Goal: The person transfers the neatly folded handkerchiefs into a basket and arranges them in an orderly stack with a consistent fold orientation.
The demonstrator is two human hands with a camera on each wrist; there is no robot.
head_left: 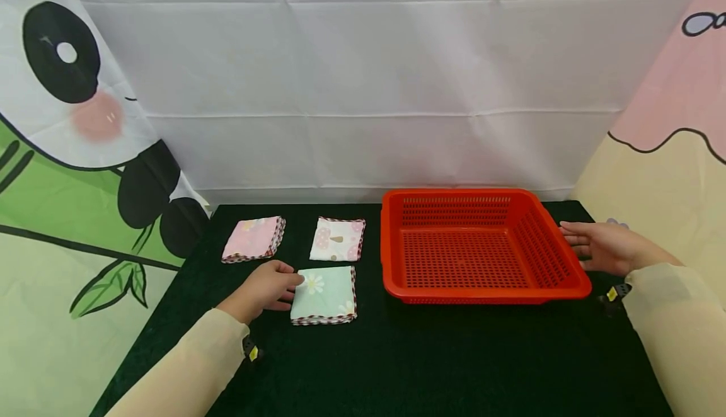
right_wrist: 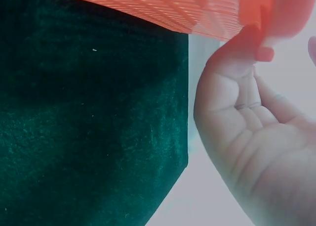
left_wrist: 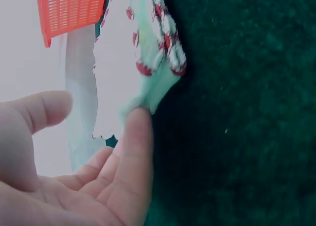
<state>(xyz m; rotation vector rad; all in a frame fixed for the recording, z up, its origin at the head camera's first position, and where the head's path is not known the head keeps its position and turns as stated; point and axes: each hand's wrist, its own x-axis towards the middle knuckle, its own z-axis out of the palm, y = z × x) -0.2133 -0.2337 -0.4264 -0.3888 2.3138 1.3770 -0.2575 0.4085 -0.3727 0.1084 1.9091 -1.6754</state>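
Across the back, a creased white sheet (head_left: 363,83), flanked by a green-and-white cartoon sheet (head_left: 57,199) at left and a pink-and-cream cartoon sheet (head_left: 669,99) at right. Below, a dark green tablecloth (head_left: 431,360). On the far right part of it, a perforated red plastic basket (head_left: 488,295), mouth up. In from either side, cream sleeves (head_left: 187,360). By the basket's right end, the right hand (head_left: 609,247), with fingers slightly bent, one against the rim, and thumb spread away. Left of the basket, the left hand (head_left: 263,288), with fingers nearly straight, thumb apart, and one fingertip against the left edge of a folded mint-green daisy handkerchief (head_left: 326,297), nearest of three on the tablecloth. Behind it, a folded pink handkerchief (head_left: 252,239), farther left, and a smaller folded white handkerchief (head_left: 345,231), between pink one and basket. At the cuffs, small black-and-yellow devices (head_left: 251,349).
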